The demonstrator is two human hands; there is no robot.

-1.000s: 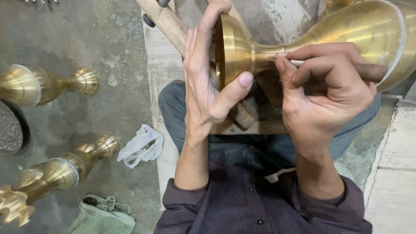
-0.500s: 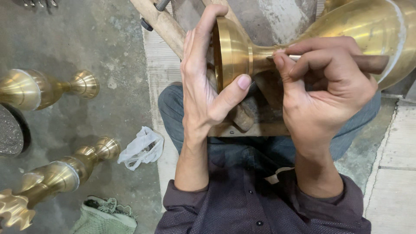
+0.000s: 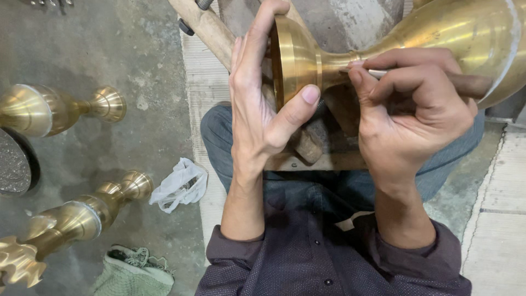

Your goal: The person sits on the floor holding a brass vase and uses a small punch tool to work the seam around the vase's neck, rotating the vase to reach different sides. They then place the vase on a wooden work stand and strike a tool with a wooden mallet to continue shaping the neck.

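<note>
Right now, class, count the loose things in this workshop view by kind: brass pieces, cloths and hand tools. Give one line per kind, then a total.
Shiny golden brass turned pieces: 3, namely the vase steadied by the left hand, plus two on the floor.
Cloths: 2, a crumpled white rag and a green knitted cloth.
Thin hand tool in the right hand: 1.
Total: 6.

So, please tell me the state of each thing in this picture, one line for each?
Brass vase: lying on its side, gripped at the flared base.
Left hand: clasped on the base rim.
Right hand: closed on a thin tool.
Thin tool: tip against the vase neck.
Brass pieces: lying on the floor.
White rag: crumpled.
</note>
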